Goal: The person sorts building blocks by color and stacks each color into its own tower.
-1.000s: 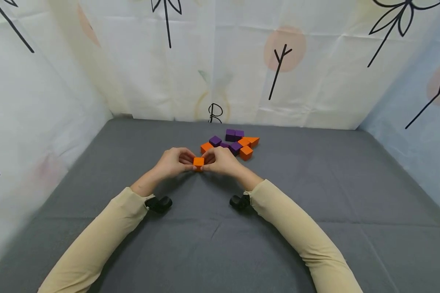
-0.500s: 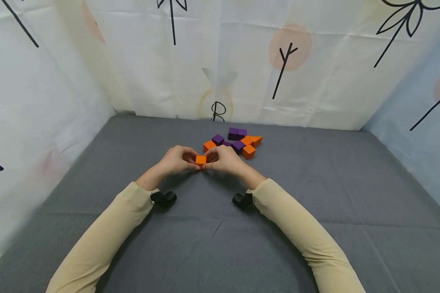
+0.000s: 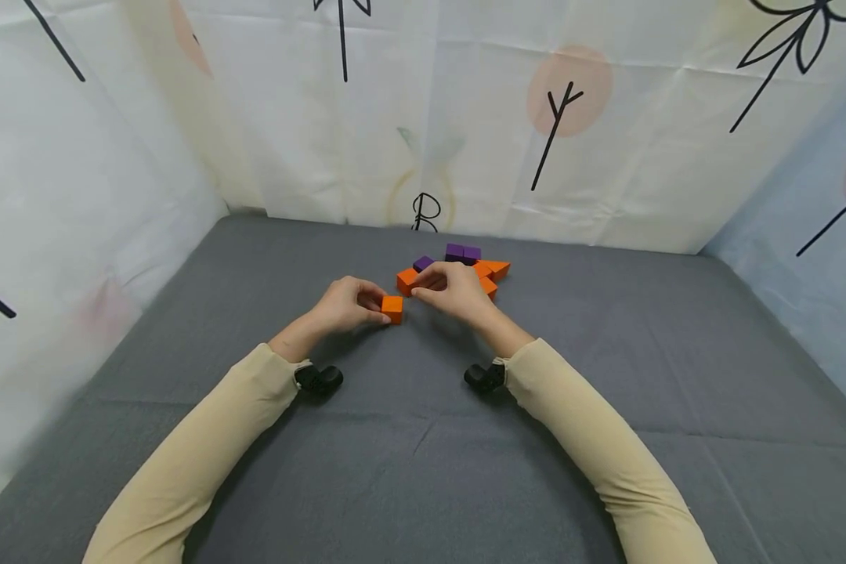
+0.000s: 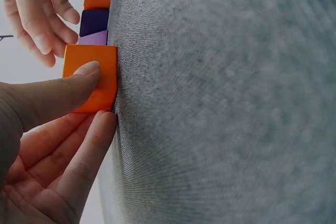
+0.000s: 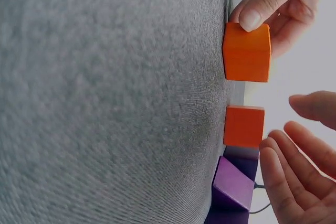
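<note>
My left hand (image 3: 347, 304) pinches an orange cube (image 3: 392, 309) that sits on the grey cloth. In the left wrist view its thumb (image 4: 63, 95) presses one face of that cube (image 4: 102, 80), with the fingers against another side. My right hand (image 3: 458, 290) holds nothing; thumb and fingers are parted in the right wrist view. Just beyond its fingertips (image 5: 270, 153) stands a second orange cube (image 5: 244, 126). Purple blocks (image 5: 233, 183) lie past that cube, partly hidden behind the right hand in the head view.
At the back of the group are two purple cubes (image 3: 463, 252) side by side. An orange triangular block (image 3: 495, 269) and another orange cube (image 3: 489, 287) lie to the right. A printed cloth wall (image 3: 493, 117) rises behind the table (image 3: 536, 470).
My right hand has let go of the near orange cube and moved right and away, toward the other blocks. My left hand stays on the cube. The head view has shifted slightly.
</note>
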Demonstrator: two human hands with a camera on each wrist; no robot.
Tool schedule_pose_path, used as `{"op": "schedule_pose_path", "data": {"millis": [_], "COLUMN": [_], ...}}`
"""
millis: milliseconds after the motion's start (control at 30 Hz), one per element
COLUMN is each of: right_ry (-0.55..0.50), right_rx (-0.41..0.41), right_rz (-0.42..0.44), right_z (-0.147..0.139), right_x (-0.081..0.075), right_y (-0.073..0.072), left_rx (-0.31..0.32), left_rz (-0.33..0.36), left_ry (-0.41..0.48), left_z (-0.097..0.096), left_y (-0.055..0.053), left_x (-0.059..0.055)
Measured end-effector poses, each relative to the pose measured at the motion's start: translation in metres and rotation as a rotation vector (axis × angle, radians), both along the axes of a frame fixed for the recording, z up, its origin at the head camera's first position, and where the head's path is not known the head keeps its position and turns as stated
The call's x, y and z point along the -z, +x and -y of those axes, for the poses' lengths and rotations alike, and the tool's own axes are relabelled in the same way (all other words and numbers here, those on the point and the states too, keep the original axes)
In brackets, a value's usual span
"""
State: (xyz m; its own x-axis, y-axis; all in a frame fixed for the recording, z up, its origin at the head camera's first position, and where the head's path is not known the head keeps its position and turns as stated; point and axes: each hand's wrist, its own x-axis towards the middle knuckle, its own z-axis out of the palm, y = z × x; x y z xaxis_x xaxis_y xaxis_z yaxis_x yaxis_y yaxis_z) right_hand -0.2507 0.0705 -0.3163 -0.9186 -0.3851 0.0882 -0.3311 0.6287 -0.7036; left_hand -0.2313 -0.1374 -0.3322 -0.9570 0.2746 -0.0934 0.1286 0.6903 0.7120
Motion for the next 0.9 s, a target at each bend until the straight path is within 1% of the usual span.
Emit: {"op": "schedule_pose_path", "data": {"millis": [200,333,533,700,900], "right_ry": [-0.019,-0.012,0.024,0.057,0.126], "right_rx": [0.071,0.088,0.057,0.01,-0.042], "right_rz": [0.022,0.031,0.058,0.092,0.084], "right_z": [0.0,0.002,0.01,0.015,0.019], "right_x": [0.004,0.005,0.006,0.008,0.01], "right_y": [-0.007,-0.011,-0.017,-0.024,-0.027], "left_rx": [-0.008,-0.014,-0.019,-0.02,-0.022], "left_rz": [0.006,0.016,0.035,0.033,0.028], "left_ry": [-0.01,-0.007,0.008,0.012,0.013], "left_z": [0.0,0.0,0.002,0.002,0.0], "left_y": [0.0,-0.001,-0.002,-0.002,-0.001], "left_x": [0.0,0.001,-0.001,0.0,0.001]}}
